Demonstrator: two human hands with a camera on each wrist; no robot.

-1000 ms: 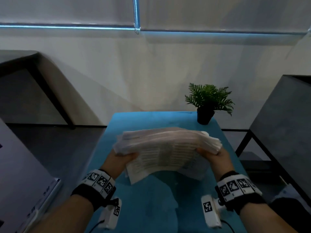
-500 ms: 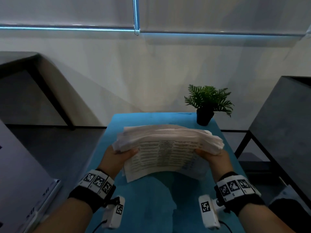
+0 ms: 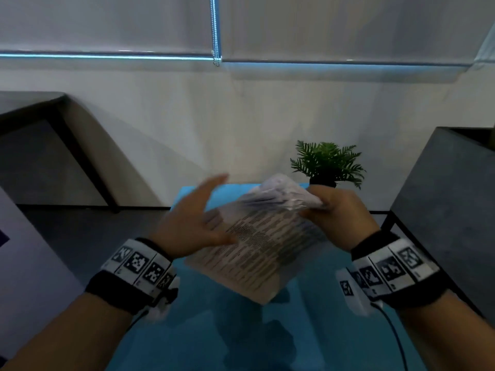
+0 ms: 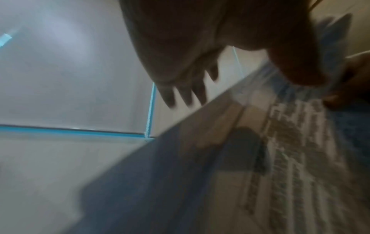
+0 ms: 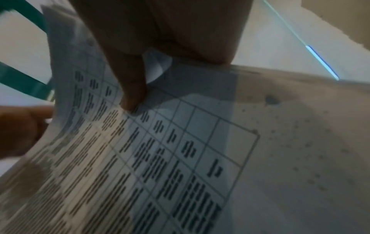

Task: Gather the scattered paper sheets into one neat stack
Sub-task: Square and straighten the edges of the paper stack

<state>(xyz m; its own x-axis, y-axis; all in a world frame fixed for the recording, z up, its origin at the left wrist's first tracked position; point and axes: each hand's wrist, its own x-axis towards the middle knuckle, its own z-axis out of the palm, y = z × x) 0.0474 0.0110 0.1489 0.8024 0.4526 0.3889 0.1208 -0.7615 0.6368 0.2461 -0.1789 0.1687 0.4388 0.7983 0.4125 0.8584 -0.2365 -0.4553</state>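
Right hand grips one paper stack (tilted); left hand splayed beside it.

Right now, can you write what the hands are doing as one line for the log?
left hand: open, beside paper stack | right hand: grips stack's far end | stack: tilted above blue table | plant: behind
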